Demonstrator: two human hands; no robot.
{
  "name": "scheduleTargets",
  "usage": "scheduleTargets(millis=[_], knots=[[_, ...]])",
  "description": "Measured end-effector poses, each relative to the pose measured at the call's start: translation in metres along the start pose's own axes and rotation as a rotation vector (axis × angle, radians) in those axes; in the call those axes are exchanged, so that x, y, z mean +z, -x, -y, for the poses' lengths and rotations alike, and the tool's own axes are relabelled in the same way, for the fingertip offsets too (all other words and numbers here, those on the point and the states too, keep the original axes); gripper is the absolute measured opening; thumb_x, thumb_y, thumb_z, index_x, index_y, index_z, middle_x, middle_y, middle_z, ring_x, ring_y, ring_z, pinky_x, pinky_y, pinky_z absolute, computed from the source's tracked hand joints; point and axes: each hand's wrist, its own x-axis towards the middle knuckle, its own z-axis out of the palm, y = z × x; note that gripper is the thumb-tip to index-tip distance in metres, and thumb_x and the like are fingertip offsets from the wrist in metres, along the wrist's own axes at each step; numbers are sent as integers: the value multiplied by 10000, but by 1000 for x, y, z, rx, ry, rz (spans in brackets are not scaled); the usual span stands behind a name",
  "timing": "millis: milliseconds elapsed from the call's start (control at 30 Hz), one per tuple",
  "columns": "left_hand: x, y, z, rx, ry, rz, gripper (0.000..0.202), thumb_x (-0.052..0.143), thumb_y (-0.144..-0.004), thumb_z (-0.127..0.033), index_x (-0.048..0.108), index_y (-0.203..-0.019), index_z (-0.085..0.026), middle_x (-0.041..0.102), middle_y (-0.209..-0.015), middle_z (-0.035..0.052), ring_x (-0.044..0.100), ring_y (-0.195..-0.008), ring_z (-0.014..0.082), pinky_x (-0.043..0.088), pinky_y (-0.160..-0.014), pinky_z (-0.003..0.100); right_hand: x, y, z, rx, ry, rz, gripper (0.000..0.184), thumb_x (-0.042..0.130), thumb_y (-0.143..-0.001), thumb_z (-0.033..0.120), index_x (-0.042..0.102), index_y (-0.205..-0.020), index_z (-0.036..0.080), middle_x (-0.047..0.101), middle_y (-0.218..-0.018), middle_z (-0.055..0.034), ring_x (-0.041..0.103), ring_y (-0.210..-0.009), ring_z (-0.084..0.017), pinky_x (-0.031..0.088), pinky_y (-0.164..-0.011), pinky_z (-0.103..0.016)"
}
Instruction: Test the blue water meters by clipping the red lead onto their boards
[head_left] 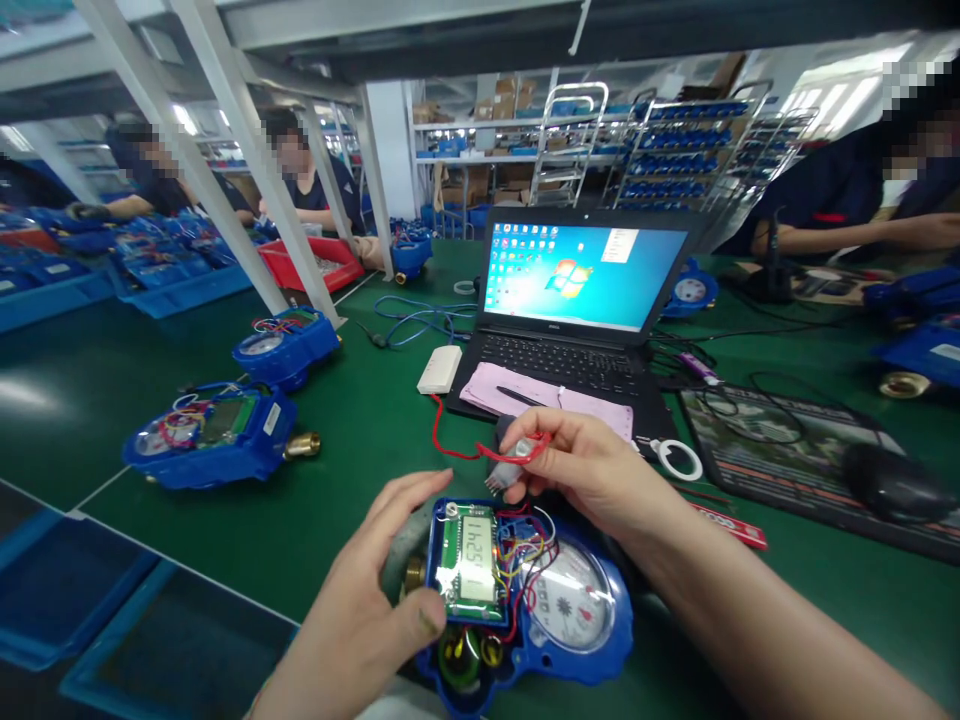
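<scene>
My right hand (581,465) pinches a small grey pin connector (510,470) with metal pins pointing down, just above the meter. A red cable (450,450) loops from it to a small white box (440,370). Below lies a blue water meter (619,640), its electronics uncovered. The meter has a lit display on a green circuit board (469,565), loose coloured wires and a round dial (574,600). My left hand (375,590) is around the meter's left end, thumb and fingers spread apart. The thumb is beside the display housing; whether it touches cannot be made out.
Behind the meter stands a laptop (581,290) with pink paper (551,400) and a pen on it. Other blue meters (217,440) lie left. A mouse (896,480) on its mat, a white ring (679,460) and cables are at right. Co-workers sit beyond.
</scene>
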Motion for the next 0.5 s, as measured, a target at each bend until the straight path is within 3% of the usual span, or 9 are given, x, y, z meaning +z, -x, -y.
scheduleTargets(millis=[133, 267, 500], knots=[[2, -14, -23, 71, -168, -68, 271, 461, -914, -444, 627, -1010, -252, 540, -1061, 31, 528, -1003, 188, 401, -851, 274, 1, 2, 0, -26, -15, 24, 233, 741, -751, 303, 596, -809, 129, 687, -644, -17, 652, -574, -89, 423, -517, -132], [10, -27, -37, 83, -188, -52, 185, 532, -871, -343, 653, -832, -210, 567, -857, 15, 545, -836, 165, 385, -761, 275, 3, 5, 2, -33, -35, 31, 250, 761, -722, 299, 598, -795, 126, 680, -619, -19, 645, -569, -93, 426, -525, -141], [17, -35, -41, 97, -97, -73, 184, 579, -821, -290, 595, -683, -169, 558, -770, 9, 519, -758, 155, 364, -712, 278, 6, 6, 4, -57, -75, 70, 209, 748, -717, 249, 597, -797, 129, 684, -631, -17, 645, -573, -91, 434, -519, -138]])
